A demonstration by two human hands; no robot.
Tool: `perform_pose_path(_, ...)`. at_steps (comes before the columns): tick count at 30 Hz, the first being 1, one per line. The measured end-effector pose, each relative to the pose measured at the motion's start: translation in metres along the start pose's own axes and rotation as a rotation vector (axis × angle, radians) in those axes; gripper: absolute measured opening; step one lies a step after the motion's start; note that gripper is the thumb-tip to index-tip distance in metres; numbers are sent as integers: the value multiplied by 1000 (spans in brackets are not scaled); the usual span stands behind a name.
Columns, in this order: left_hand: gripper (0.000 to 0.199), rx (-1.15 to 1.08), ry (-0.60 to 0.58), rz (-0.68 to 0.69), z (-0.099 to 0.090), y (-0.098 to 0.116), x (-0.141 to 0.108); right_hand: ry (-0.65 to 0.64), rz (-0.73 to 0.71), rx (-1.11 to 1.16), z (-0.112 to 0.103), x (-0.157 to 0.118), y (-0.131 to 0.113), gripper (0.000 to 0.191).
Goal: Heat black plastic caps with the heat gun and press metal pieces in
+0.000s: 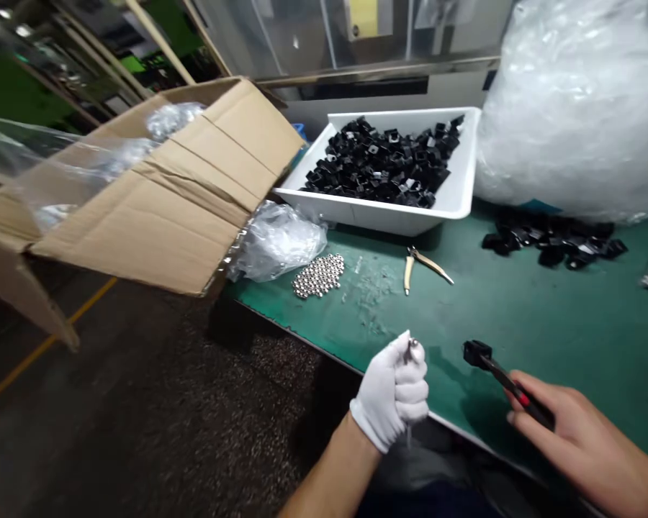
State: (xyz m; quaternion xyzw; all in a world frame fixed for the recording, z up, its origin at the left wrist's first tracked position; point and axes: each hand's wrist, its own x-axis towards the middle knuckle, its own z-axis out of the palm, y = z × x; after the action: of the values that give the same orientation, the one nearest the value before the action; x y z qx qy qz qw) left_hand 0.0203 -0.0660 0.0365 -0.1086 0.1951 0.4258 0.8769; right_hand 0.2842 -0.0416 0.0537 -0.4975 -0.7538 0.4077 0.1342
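- While I watched remotely, the gloved left hand (394, 392) was closed round a small metal piece (413, 343), only its end showing between thumb and finger.
- Bare right hand (569, 428) was clamped on a black-and-red-handled tool (537, 412); a black part (476, 354) sat at its tip, above the worktop (529, 306), apart from the left hand.
- Drop risk, I judged: a slack squeeze or a knock could have tipped the black part off, since it hung at the tip alone.
- Slip risk: smooth-looking metal against glove cloth could have slid; near the worktop's edge, that meant the floor (221, 403).
- Roll-off risk: the shiny metal pieces (318, 276) lay loose near that edge, so a careless sweep could have scattered them.
- Snag risk: pale-handled pliers (409, 275) lay splayed before the white tub (378, 204); a low reach could have caught them.
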Motion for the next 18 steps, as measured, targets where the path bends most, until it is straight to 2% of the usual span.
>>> perform_pose_path(2, 34, -11, 37, 89, -7, 15, -14, -134, -34, -38, 2, 22, -15, 15)
perform_pose_path(4, 35, 15, 122, 188, -11, 36, -29, -215, -47, -66, 8, 44, -32, 15)
perform_pose_path(8, 30, 160, 308, 401, -14, 85, -63, -277, -40, -73, 18, 84, -70, 16)
perform_pose_path(10, 28, 275, 389, 512, -15, 105, -75, -262, -62, -102, 13, 103, -89, 16)
perform_pose_path(14, 38, 532, 614, 711, -23, 131, -84, -134, -160, -293, -23, 147, -130, 17)
perform_pose_path(18, 46, 819, 822, 746, -29, 144, -79, 27, -175, -477, -67, 211, -172, 19)
